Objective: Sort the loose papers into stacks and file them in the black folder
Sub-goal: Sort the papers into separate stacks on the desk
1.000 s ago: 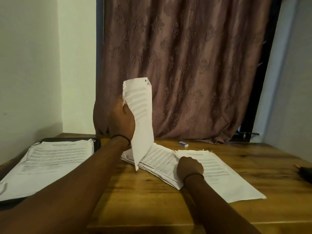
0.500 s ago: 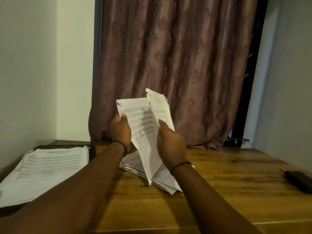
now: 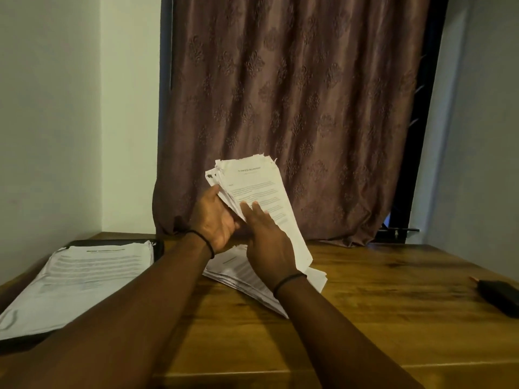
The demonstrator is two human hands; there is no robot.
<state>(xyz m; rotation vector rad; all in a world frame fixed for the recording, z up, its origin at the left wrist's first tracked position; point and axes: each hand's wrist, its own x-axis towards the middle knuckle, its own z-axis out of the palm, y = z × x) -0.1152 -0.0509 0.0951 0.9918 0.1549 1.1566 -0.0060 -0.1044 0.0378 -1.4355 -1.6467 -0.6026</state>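
Observation:
I hold a sheaf of printed papers [image 3: 257, 189] raised above the middle of the table. My left hand [image 3: 214, 220] grips its left edge from below. My right hand [image 3: 266, 242] lies on the front sheet with the fingers straight. Under the hands a loose stack of papers [image 3: 241, 273] lies slanted on the wood. At the left, another stack of printed sheets [image 3: 84, 273] rests on the open black folder [image 3: 112, 242], whose dark edge shows at the top and at the near left corner.
The wooden table [image 3: 365, 318] runs to the right, where a dark flat object [image 3: 498, 296] lies near the edge. A brown patterned curtain [image 3: 295, 108] hangs behind the table. Pale walls close in at left and right.
My right hand left the stack on the table and came up to the raised sheets. The single lifted sheet has become a thicker sheaf held between both hands.

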